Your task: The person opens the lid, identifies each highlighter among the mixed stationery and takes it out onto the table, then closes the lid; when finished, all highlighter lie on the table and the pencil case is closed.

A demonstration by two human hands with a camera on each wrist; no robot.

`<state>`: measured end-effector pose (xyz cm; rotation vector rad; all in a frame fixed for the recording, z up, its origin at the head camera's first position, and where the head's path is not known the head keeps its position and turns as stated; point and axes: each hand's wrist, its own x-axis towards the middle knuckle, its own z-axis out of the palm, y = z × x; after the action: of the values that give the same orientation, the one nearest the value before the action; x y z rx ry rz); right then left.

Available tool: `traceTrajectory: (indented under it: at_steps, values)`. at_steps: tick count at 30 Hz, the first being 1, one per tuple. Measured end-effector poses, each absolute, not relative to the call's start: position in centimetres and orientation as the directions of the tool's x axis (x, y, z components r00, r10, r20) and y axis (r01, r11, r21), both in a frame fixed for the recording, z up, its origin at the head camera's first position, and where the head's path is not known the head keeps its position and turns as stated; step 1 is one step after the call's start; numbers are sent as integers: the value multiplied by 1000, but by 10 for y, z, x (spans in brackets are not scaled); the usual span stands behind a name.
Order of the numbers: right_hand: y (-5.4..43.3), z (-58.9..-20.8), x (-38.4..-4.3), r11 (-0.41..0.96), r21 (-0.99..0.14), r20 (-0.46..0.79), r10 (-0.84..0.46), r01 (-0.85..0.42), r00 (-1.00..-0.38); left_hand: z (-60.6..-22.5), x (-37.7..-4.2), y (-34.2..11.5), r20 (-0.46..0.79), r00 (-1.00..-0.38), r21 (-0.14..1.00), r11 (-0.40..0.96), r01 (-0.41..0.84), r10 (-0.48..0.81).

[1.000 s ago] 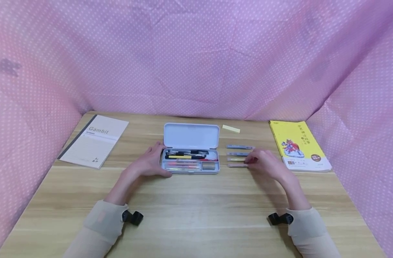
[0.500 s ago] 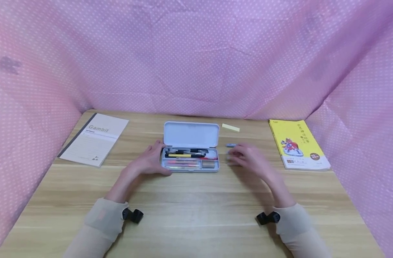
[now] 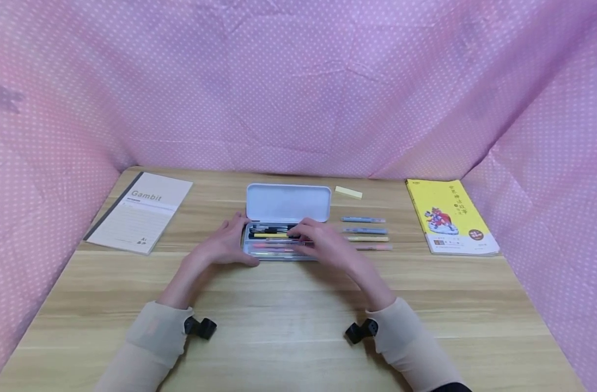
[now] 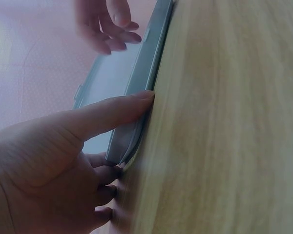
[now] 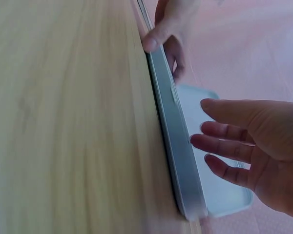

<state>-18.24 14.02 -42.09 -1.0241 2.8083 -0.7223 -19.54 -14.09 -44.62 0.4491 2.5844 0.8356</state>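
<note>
Seen running wide between two beige sleeves [image 3: 163, 332] on the near side: the wood grain of the counter [image 3: 279, 321]. Set beyond, at mid-counter: a slim, pale blue pencil case [image 5: 173, 131], lined with pink and yellowish pens [image 3: 274, 248] in its near compartment and black-gripped pens [image 3: 274, 227] in the far one. Gripped at the left end by the left hand [image 3: 225, 246], thumb pressed to the near wall, fingers around the corner. Held over the right half by the right hand [image 3: 325, 245], fingers loosely bent and spread apart; hard to tell whether touching the contents. Laid left to right along its long axis, near edge facing the wearer, lid [image 3: 288, 202] raised on the far side. Lined up parallel just beyond the right end, with a narrow strip of wood between: a pink marker [image 3: 374, 247], a yellow marker [image 3: 369, 238] and two blue markers [image 3: 363, 220]. Placed well apart to either side: a "Gambit" notebook [image 3: 141, 212] at left, a yellow book [image 3: 448, 212] at right. Hung farthest off: pink dotted cloth [image 3: 298, 81].
</note>
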Motion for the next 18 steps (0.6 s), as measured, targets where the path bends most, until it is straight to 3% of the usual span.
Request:
traceTrajectory:
  at_steps: [7, 18]
  values:
    - [129, -420, -179, 687, -364, 56, -658, -629, -751, -447, -196, -141, -243, -877, 622, 761, 187, 415]
    - [127, -421, -177, 692, -331, 48, -667, -642, -744, -446, -195, -141, -246, -874, 618, 762, 191, 419]
